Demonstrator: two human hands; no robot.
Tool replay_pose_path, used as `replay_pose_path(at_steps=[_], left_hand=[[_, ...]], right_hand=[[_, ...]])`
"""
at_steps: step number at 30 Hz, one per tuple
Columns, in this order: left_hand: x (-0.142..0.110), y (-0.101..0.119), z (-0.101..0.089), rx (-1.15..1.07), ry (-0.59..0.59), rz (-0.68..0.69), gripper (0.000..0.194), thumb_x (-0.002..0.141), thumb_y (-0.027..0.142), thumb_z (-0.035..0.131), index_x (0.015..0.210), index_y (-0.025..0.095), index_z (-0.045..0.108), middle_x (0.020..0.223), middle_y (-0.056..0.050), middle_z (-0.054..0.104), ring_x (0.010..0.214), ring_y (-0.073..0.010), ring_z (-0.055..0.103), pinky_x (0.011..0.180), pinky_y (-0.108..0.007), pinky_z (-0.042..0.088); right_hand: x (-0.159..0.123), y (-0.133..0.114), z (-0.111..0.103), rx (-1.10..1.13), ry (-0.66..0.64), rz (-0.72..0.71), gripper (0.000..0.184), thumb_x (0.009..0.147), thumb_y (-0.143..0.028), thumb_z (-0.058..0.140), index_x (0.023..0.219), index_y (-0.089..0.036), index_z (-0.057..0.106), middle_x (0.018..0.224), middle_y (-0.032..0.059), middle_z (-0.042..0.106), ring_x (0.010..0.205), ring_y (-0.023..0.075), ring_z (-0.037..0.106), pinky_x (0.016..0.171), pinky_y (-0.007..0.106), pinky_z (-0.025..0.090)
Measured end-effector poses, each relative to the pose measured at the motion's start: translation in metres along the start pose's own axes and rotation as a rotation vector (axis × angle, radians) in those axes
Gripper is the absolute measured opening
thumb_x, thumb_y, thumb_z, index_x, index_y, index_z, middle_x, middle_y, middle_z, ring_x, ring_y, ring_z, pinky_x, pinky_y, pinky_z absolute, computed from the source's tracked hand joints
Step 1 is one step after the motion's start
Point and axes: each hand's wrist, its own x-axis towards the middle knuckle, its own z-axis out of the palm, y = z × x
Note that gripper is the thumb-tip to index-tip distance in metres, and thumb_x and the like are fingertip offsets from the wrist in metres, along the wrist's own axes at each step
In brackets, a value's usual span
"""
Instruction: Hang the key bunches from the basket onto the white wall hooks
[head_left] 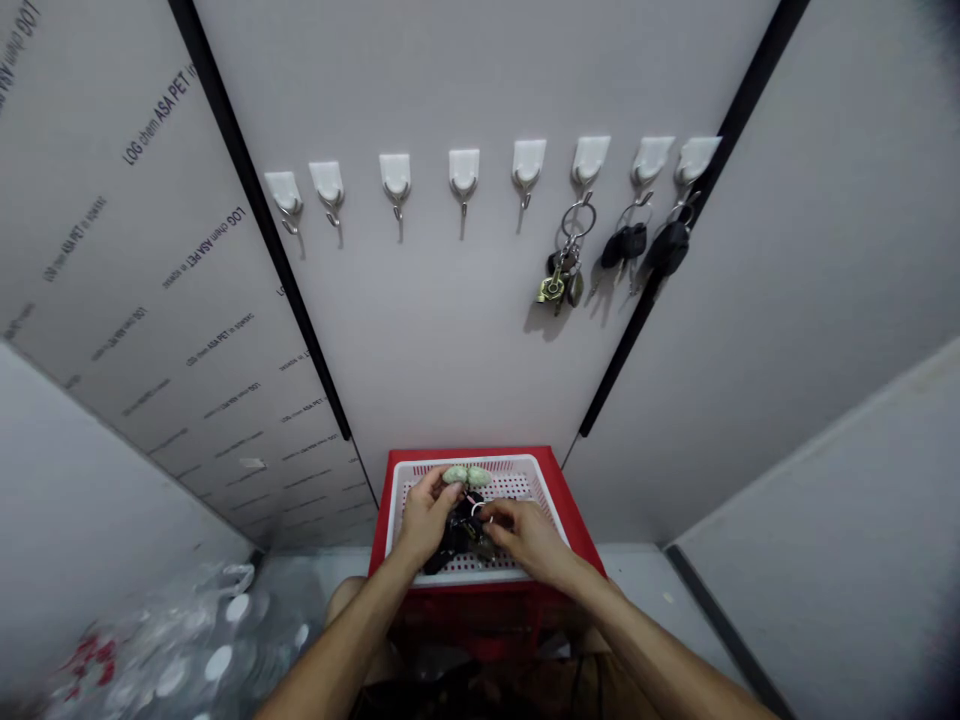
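A white perforated basket (517, 467) rests on a red stool (577, 510) in front of me. My left hand (425, 518) and my right hand (525, 533) are both inside it, fingers pinched on a bunch of black keys (461, 530) with a pale green charm (466, 476) and a key ring. On the wall above runs a row of white hooks (463, 170). The three rightmost hooks carry key bunches: one with brass pieces (562, 275), and two black fobs (626, 243), (667, 247).
Several hooks on the left of the row hang bare (330, 185). Black vertical strips (255, 210), (690, 210) divide the grey wall panels. Crumpled clear plastic (180, 650) lies on the floor at lower left. My knees are under the stool.
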Motion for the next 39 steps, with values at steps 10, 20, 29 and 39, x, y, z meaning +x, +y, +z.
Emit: replay_pose_path(at_steps=[10, 20, 29, 39], left_hand=[[0.005, 0.002, 0.000, -0.178, 0.043, -0.051, 0.027, 0.058, 0.026, 0.051, 0.083, 0.015, 0.048, 0.074, 0.000, 0.058, 0.065, -0.0105, 0.054, 0.069, -0.025, 0.041], [-0.006, 0.011, 0.006, -0.152, -0.125, -0.020, 0.025, 0.060, 0.019, 0.050, 0.083, 0.017, 0.041, 0.087, -0.003, 0.056, 0.080, -0.0110, 0.051, 0.075, -0.024, 0.037], [-0.006, 0.006, 0.003, 0.076, -0.205, -0.063, 0.034, 0.058, 0.015, 0.051, 0.091, 0.016, 0.041, 0.058, 0.005, 0.048, 0.055, -0.0070, 0.044, 0.056, -0.019, 0.034], [0.005, 0.037, -0.022, 0.154, -0.170, -0.149, 0.013, 0.053, 0.017, 0.053, 0.065, 0.013, 0.049, 0.051, 0.006, 0.043, 0.049, -0.0053, 0.038, 0.049, -0.018, 0.030]], right_hand=[[0.012, -0.012, -0.011, 0.563, 0.237, 0.073, 0.009, 0.061, -0.020, 0.046, 0.065, -0.018, 0.038, 0.046, -0.0086, 0.037, 0.043, 0.0049, 0.037, 0.045, 0.018, 0.032], [0.019, -0.043, -0.030, 1.104, 0.392, 0.167, 0.025, 0.056, -0.025, 0.056, 0.074, -0.018, 0.041, 0.053, -0.0068, 0.048, 0.050, 0.0058, 0.046, 0.048, 0.020, 0.042], [0.014, -0.038, -0.026, 1.211, 0.397, 0.127, 0.020, 0.058, -0.023, 0.056, 0.072, -0.018, 0.042, 0.055, -0.0053, 0.051, 0.052, 0.0058, 0.047, 0.051, 0.020, 0.042], [0.003, -0.007, -0.037, 0.744, 0.299, 0.253, 0.012, 0.059, -0.025, 0.049, 0.066, -0.017, 0.044, 0.052, -0.0051, 0.045, 0.046, 0.0075, 0.042, 0.051, 0.025, 0.039]])
